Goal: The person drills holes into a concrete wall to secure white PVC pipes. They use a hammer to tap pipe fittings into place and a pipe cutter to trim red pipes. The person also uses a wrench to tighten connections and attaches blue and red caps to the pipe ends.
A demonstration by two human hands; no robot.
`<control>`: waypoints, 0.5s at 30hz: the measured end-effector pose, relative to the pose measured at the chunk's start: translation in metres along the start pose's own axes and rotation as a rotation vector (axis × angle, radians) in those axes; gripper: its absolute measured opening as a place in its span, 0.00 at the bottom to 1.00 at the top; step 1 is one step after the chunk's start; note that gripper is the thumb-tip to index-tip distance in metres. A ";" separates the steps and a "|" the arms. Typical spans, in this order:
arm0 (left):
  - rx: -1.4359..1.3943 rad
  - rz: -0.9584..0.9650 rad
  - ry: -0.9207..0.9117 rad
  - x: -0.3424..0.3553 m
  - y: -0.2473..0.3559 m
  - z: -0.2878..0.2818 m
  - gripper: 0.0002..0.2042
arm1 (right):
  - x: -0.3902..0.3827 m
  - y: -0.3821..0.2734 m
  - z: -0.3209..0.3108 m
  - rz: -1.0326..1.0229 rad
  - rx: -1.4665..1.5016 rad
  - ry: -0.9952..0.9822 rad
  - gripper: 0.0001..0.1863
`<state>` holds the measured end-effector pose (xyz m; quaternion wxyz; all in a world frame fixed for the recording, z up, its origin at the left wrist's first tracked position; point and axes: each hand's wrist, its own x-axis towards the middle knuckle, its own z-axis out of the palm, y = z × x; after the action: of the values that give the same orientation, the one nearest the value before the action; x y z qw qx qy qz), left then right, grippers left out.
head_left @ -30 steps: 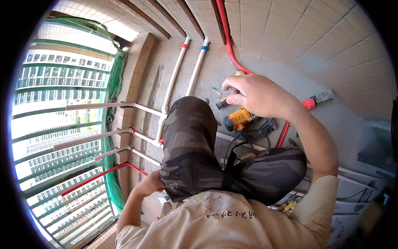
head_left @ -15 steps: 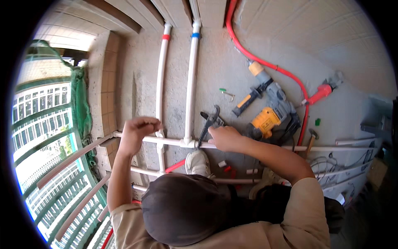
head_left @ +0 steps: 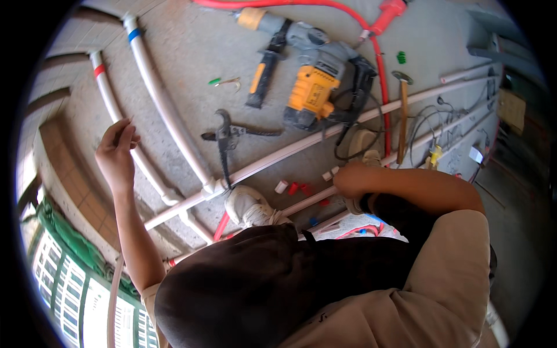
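Note:
My left hand (head_left: 118, 155) is raised beside the white pipe with a red band (head_left: 108, 95). Its fingers are pinched together; whatever they hold, if anything, is too small to make out. My right hand (head_left: 350, 178) reaches low near my right shoe, right by some small white pipe fittings (head_left: 329, 174). Its fingers are hidden from view. A black pipe cutter (head_left: 225, 138) lies on the floor just beyond my left shoe (head_left: 246, 206), touched by neither hand. Another white pipe with a blue band (head_left: 159, 93) runs to a tee joint on the long cross pipe (head_left: 272, 165).
Past the cross pipe lies a yellow and grey rotary hammer (head_left: 313, 87), with a red hose (head_left: 380, 75) curving around it. A hammer (head_left: 402, 116) rests across the pipes at the right. Red fittings (head_left: 295, 188) and loose cables (head_left: 429, 124) lie on the floor.
The view has swung to the right. My right hand has left the pipe cutter and moved right and nearer, toward the small fittings. My left hand stays raised and pinched near the pipes.

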<state>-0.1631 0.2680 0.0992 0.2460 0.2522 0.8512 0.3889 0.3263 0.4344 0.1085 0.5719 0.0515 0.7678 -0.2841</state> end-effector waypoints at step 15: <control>-0.705 -0.035 0.525 0.159 -0.003 0.041 0.06 | -0.023 0.285 0.134 0.873 1.266 1.112 0.17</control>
<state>-0.2582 0.3871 0.0379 0.0991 0.0307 0.7042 0.7024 0.5631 0.6110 -0.0028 0.0460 0.7624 0.5465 -0.3434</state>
